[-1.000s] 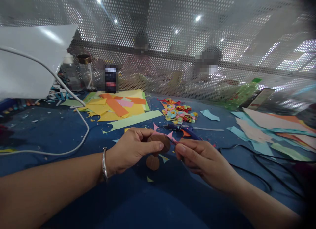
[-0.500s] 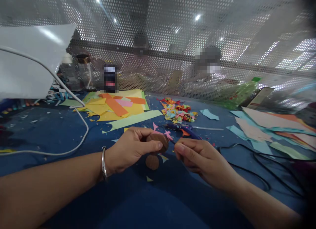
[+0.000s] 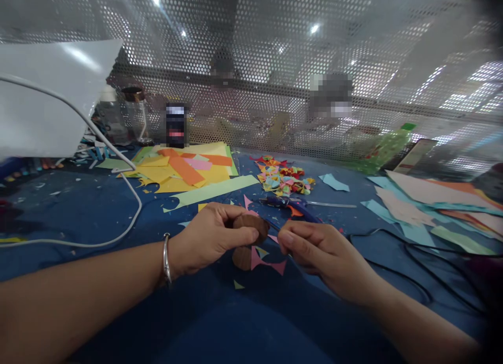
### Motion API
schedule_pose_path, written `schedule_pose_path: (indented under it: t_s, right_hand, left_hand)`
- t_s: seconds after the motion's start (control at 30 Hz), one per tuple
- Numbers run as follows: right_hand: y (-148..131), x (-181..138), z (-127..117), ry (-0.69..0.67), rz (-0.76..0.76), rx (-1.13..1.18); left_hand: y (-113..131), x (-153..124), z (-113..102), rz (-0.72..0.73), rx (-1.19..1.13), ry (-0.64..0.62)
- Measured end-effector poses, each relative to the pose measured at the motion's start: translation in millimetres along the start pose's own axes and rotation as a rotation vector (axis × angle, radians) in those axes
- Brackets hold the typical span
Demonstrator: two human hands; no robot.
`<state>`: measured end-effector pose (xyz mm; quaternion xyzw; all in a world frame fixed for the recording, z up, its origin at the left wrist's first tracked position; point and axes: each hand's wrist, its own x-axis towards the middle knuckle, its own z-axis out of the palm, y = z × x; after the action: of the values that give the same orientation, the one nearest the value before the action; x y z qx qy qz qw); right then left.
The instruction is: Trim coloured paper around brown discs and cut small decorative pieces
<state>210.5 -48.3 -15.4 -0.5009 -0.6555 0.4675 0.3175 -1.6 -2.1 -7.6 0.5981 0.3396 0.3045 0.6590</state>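
Observation:
My left hand (image 3: 212, 234), a silver bangle at its wrist, grips a round brown wooden disc (image 3: 248, 228) between thumb and fingers. A second wooden disc (image 3: 241, 258) is just below it. Against that lower disc's right side shows a pink paper scrap (image 3: 269, 263), narrow in its middle. My right hand (image 3: 312, 251) is closed in a pinch on a thin dark rod-like tool (image 3: 272, 224), which points at the upper disc's right edge. What kind of tool it is cannot be made out.
A hot glue gun (image 3: 293, 204) lies behind my hands. Beyond it sits a pile of small colourful paper bows (image 3: 283, 176). Yellow sheets (image 3: 188, 178) are at the left, pale blue and pink sheets (image 3: 412, 201) at the right. A white cable (image 3: 131, 217) and black cable (image 3: 408, 249) cross the table.
A pink paper scrap now shows below the upper disc, beside the lower one, where the table was bare. Both hands are in almost the same place; the dark tool's angle has shifted slightly.

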Motion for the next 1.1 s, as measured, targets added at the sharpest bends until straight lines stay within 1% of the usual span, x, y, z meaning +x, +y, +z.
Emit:
schedule_pose_path:
  t_s: [0.13, 0.33, 0.43, 0.63, 0.83, 1.1]
  right_hand:
    - [-1.4, 0.3, -0.6, -0.007, -0.018, -0.041]
    - [-4.5, -0.1, -0.5, 0.009, -0.04, -0.06]
    - [-3.4, -0.7, -1.0, 0.007, -0.039, -0.065]
    - [-0.4, -0.7, -1.6, -0.002, -0.019, -0.048]
    - [-1.6, -0.4, -0.1, 0.005, -0.011, 0.005]
    - [-0.5, -2.2, -2.2, -0.001, -0.032, -0.057]
  left_hand:
    - [0.9, 0.4, 0.4, -0.009, 0.005, -0.003]
    - [-1.1, 1.5, -1.2, 0.018, 0.019, 0.011]
    - [-0.3, 0.9, -0.9, 0.007, 0.02, -0.005]
    - [1.1, 1.0, 0.0, 0.015, 0.022, -0.029]
    - [0.9, 1.6, -0.7, 0.03, 0.008, -0.024]
    - [0.6, 0.8, -0.8, 0.041, 0.046, -0.028]
